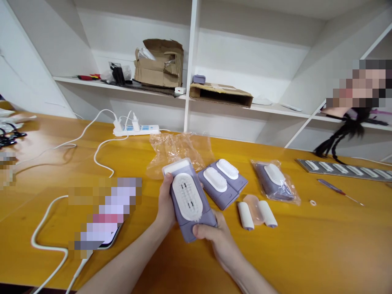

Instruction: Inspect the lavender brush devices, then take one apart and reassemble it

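Note:
Over the middle of the table I hold a purple-and-white handheld device [187, 196], tilted, its white oval face turned up. Several small black marks show on that oval. My left hand [167, 200] grips its left side, the thumb near the white upper end. Around the lower right end closes my right hand [219, 234], its thumb pressed on the purple casing. The fingers beneath are mostly hidden. Just beyond the device lie two similar purple devices [222, 198] with white bristled oval pads. Two white rollers [246, 215] sit to the right, with a translucent pinkish piece [255, 208] between them.
Another purple device lies in a clear bag [292, 194]. Crumpled plastic [176, 147] and a white power strip [137, 130] are behind. At right are a screwdriver [332, 186], a small ring [312, 202] and a metal strip [346, 169]. A cabled phone [112, 241] lies left.

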Demonstrator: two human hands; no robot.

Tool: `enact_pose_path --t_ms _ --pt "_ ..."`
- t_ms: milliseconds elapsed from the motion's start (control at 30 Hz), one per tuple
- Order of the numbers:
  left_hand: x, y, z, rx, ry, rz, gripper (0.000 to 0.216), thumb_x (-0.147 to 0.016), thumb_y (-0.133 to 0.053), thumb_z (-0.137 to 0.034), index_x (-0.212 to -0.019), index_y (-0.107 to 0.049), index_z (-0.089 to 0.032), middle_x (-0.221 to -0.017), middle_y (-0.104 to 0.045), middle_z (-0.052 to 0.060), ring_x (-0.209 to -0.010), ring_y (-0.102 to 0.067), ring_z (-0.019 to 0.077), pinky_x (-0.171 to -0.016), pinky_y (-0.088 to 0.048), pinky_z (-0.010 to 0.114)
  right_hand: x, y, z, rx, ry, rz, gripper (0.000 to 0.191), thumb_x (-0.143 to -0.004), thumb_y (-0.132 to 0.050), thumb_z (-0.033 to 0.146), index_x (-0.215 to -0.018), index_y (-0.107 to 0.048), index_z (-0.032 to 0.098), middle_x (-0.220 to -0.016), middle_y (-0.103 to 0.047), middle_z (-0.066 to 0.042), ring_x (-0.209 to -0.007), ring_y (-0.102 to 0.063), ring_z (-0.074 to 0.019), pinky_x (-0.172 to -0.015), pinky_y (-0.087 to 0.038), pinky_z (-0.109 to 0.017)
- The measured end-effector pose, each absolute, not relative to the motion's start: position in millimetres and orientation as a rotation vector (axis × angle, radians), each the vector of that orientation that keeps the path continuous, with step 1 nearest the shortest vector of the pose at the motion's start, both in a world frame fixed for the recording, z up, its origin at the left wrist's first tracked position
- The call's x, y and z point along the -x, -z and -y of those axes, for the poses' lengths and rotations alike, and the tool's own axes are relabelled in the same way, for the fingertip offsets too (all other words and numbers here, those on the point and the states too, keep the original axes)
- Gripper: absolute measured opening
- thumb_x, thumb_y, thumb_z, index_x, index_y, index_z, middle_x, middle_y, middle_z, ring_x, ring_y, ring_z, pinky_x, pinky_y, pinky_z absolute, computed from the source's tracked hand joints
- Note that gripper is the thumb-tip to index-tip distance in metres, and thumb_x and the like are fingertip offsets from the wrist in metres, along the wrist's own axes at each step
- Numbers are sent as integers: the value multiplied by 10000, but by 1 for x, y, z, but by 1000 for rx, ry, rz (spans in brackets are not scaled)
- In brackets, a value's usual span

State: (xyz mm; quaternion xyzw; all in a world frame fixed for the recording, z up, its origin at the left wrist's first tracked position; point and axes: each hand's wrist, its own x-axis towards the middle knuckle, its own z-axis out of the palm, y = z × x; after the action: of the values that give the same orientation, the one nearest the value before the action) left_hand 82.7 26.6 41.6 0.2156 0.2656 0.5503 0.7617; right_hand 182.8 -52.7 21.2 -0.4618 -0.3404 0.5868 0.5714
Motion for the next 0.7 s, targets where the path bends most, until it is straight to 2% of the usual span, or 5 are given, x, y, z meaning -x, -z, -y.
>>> enact_pose_path --t_ms 100,233,433,700 --pt "-83 -41 -28 -441 -1131 -550 589 -712 -491 -646 -812 -691 -101 -686 -711 120 -738 -688 305 -679 -548 396 -182 -20 53 1055 -1303 802 157 -494 -696 158 -646 -657 155 -561 -539 32 -558 -398 -125 -536 -335 -240" --pt "-88 -41 -25 -364 -1178 -572 517 -719 -557 -591 -955 -666 -144 -885 -727 96 -867 -675 261 -773 -534 348 -184 -27 52 1119 -1146 839 182 -498 -726 178 -660 -642 168 -562 -526 41 -557 -391 -126 -518 -333 -238" --pt "-92 -44 -18 -392 -1013 -430 661 -783 -400 -647 -991 -675 -84 -914 -719 161 -760 -686 272 -692 -548 372 -182 -24 51 1107 -1162 858 181 -538 -726 199 -704 -661 169 -607 -551 31 -590 -419 -134 -554 -366 -242" --pt "-80 -44 -27 -470 -884 -343 698 -741 -421 -684 -1036 -672 -103 -981 -707 173 -800 -684 300 -652 -543 372 -179 -11 54 1041 -1368 796 234 -538 -733 243 -757 -696 170 -711 -639 -9 -684 -516 -176 -667 -413 -288"
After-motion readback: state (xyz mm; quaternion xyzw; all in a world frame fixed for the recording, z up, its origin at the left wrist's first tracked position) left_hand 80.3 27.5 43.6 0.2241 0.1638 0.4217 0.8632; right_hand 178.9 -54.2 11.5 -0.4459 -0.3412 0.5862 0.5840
